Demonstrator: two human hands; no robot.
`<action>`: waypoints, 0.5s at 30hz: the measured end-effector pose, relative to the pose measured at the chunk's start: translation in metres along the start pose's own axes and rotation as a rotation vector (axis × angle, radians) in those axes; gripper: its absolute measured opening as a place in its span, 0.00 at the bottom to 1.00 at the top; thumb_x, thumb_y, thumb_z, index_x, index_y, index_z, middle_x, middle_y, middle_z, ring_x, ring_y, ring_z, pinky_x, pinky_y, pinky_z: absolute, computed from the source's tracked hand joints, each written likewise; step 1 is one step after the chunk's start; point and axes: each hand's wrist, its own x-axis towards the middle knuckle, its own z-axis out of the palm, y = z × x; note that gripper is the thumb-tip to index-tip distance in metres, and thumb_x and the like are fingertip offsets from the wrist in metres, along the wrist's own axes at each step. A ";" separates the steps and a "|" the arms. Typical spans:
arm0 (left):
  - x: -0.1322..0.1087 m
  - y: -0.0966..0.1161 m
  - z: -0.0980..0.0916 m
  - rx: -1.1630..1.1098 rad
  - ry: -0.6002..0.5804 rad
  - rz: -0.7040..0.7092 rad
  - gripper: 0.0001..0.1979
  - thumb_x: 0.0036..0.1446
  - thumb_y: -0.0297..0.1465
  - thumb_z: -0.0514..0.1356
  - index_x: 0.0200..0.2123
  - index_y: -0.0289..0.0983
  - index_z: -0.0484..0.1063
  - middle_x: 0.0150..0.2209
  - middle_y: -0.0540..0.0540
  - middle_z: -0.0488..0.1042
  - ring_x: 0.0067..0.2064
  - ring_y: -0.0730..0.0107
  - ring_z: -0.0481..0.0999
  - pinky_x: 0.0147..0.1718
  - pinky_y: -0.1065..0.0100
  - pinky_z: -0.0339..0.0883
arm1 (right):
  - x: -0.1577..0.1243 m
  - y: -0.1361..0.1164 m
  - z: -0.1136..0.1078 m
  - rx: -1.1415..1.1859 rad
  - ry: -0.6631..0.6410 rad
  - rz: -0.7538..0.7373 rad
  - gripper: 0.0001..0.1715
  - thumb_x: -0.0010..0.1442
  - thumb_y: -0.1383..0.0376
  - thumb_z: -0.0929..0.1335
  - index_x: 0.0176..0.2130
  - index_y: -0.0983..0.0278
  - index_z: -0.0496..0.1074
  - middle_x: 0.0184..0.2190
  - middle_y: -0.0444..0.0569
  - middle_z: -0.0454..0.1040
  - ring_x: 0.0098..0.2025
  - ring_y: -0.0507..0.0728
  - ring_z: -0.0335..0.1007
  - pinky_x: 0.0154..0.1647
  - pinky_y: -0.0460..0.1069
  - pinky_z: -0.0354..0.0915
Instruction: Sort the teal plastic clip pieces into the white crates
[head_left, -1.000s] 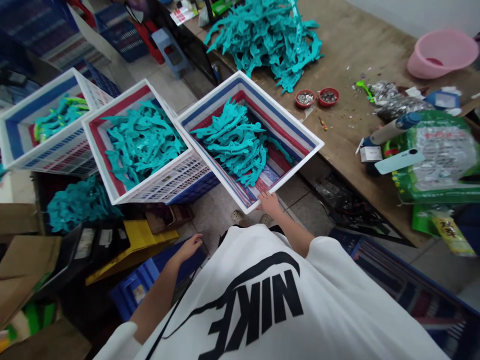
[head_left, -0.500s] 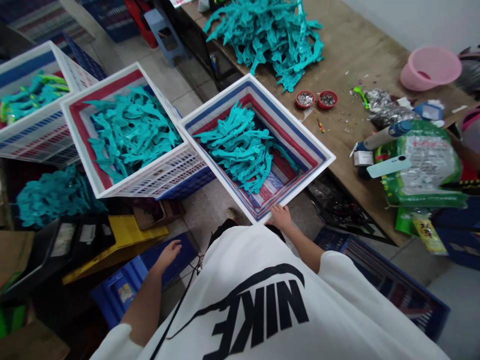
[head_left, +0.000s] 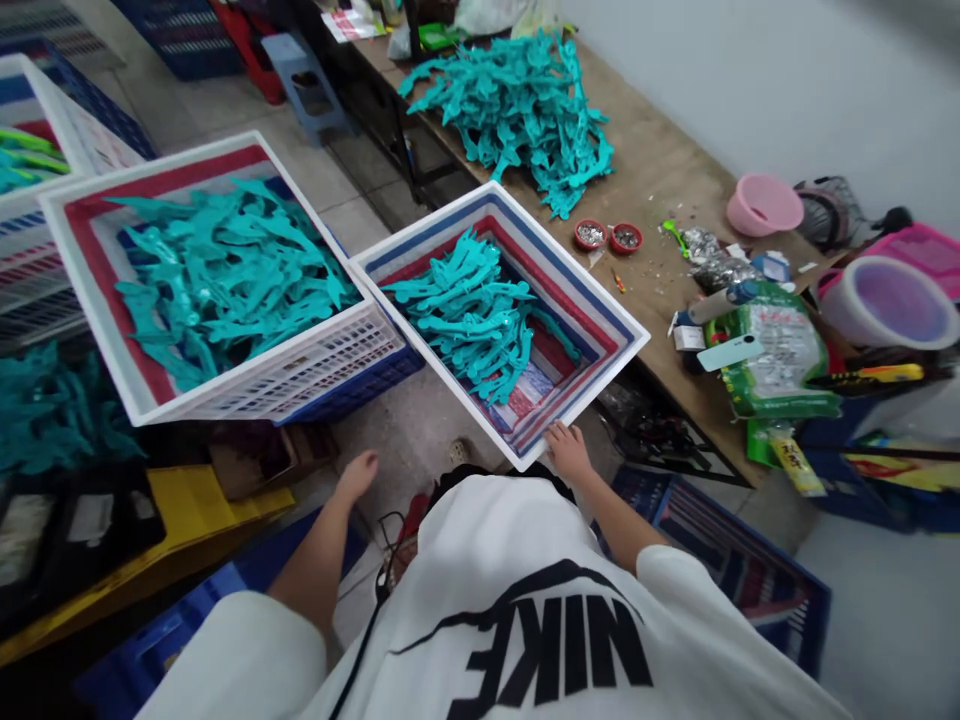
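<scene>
My right hand [head_left: 568, 452] has its fingers hooked over the near rim of a white plastic crate [head_left: 581, 395], close to its front corner. A striped red, white and blue sheet lines this crate. Slim turquoise plastic pieces [head_left: 480, 320] lie piled inside, mostly towards the left. Over the floor, left of the crate, my left hand [head_left: 358, 475] hangs in the air with nothing in it, its fingers loosely extended and slightly blurred. Beyond it stands a second lined white crate [head_left: 225, 410], full of similar turquoise pieces [head_left: 232, 280].
On the worktable [head_left: 637, 130] are a turquoise heap [head_left: 525, 115], two small red bowls [head_left: 590, 235] of metal bits, a pink basin [head_left: 765, 205] and a green-white bag [head_left: 780, 345]. A blue stool [head_left: 304, 85] stands behind. Yellow [head_left: 187, 520] and blue bins [head_left: 712, 530] flank my legs.
The view has shifted, showing more of the table's right side. My left hand has risen and moved nearer the gap between the crates. My right hand stays on the crate's rim.
</scene>
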 end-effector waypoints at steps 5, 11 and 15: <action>0.035 0.111 0.036 0.062 -0.001 0.372 0.23 0.73 0.35 0.56 0.62 0.36 0.84 0.64 0.33 0.85 0.68 0.46 0.82 0.74 0.49 0.72 | 0.031 0.031 -0.027 -0.074 0.037 -0.005 0.36 0.72 0.71 0.64 0.73 0.59 0.79 0.77 0.60 0.75 0.85 0.68 0.58 0.87 0.68 0.44; -0.022 0.209 0.171 0.231 -0.152 0.625 0.22 0.68 0.35 0.69 0.63 0.40 0.86 0.64 0.36 0.87 0.67 0.46 0.83 0.74 0.51 0.70 | 0.064 0.067 -0.052 -0.128 0.078 -0.079 0.29 0.71 0.72 0.66 0.63 0.61 0.86 0.66 0.64 0.83 0.73 0.69 0.72 0.81 0.63 0.54; -0.065 0.235 0.247 0.321 -0.077 0.514 0.23 0.59 0.30 0.76 0.57 0.35 0.86 0.61 0.27 0.86 0.70 0.33 0.78 0.79 0.37 0.58 | 0.066 0.081 -0.046 -0.174 0.099 -0.199 0.24 0.75 0.65 0.67 0.63 0.61 0.85 0.66 0.65 0.83 0.71 0.70 0.72 0.76 0.64 0.58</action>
